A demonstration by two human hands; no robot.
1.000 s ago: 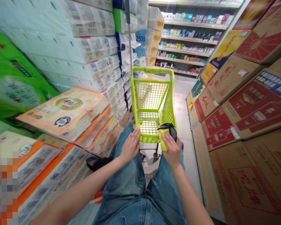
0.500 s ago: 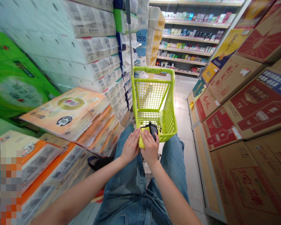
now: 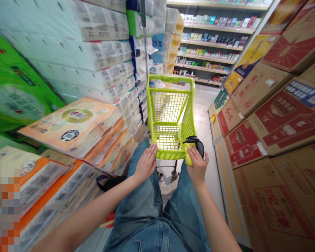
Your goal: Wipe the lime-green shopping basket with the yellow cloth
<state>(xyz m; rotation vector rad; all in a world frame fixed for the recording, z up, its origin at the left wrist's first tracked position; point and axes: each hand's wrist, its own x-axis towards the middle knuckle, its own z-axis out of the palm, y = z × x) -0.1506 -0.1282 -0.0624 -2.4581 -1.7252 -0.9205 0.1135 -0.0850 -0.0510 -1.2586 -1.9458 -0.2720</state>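
In the head view a lime-green shopping cart (image 3: 170, 154) with a grid basket stands between my knees. My left hand (image 3: 146, 161) rests at its near left corner, fingers stretched out flat against the rim; the thumb is hidden. My right hand (image 3: 196, 162) is at the near right corner. Its fingers are closed on a yellow cloth (image 3: 188, 155) with a black, soft-looking part (image 3: 198, 144) that bulges past the fingertips. The cloth is pressed against the outer side of that corner. Through the basket's grid the floor shows.
Stacked tissue packs (image 3: 73, 115) rise close on my left. Piled cardboard cartons (image 3: 280, 199) line the right side. Shelves with small boxes (image 3: 212, 42) stand at the aisle's far end. A thin metal pole (image 3: 145, 52) rises at the cart's left. Cart wheels (image 3: 175, 174) show between my legs.
My right hand has moved right with the yellow cloth, from the middle of the near rim to the right corner. The left hand has stayed at the left corner.
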